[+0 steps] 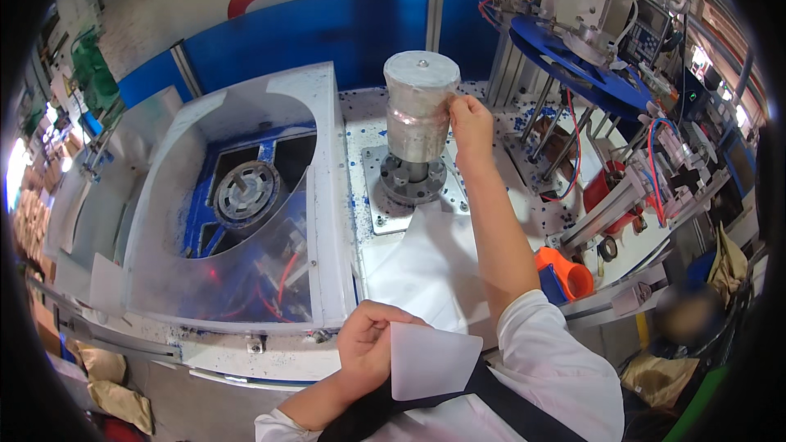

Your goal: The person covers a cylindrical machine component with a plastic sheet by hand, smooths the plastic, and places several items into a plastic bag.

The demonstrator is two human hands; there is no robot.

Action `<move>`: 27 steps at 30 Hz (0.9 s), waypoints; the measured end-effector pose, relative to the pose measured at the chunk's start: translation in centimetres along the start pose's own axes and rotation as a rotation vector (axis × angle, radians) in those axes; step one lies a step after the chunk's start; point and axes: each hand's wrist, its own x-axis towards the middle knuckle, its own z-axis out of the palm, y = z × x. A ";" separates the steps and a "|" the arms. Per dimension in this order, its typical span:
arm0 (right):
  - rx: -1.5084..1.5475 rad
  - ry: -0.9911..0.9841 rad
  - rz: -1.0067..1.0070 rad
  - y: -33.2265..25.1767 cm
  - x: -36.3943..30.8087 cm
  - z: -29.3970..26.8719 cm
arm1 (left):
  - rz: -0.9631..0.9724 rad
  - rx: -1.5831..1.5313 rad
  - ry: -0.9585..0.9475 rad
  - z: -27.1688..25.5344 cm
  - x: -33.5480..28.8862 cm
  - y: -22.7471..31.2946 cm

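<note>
My left hand (363, 348) is closed at the lower middle, its fingers curled on the edge of a white translucent plastic sheet (435, 363) in front of my chest. Farther off, my right hand (472, 126) pinches its fingertips together against the right side of a silver metal cylinder (416, 127). Whatever lies between those fingertips is too small to make out. The cylinder stands upright and looks wrapped in shiny, wrinkled film, with a wider round top. It sits on a dark round flange (413, 180) bolted to a metal plate (381, 217).
A white housing (323, 196) with a large round opening and a hub (246, 194) stands on the left. At right are a blue disc (573, 65) on posts, hoses, and an orange tape dispenser (580, 280). White sheet material (426, 270) lies before the flange; blue specks dot the bench.
</note>
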 end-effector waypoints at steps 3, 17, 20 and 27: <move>0.188 -0.039 0.166 -0.8 -0.1 -0.2 | 0.004 -0.005 0.026 0.0 -0.1 -0.1; 0.406 0.016 0.121 -1.8 -2.8 -0.6 | -0.012 -0.029 0.093 0.5 -0.2 0.0; 0.468 0.045 0.138 -0.5 -3.2 -1.3 | -0.019 -0.019 0.094 0.6 -0.2 0.0; 0.485 0.129 0.042 2.8 -7.6 -3.1 | -0.049 0.101 0.183 1.5 0.4 -0.3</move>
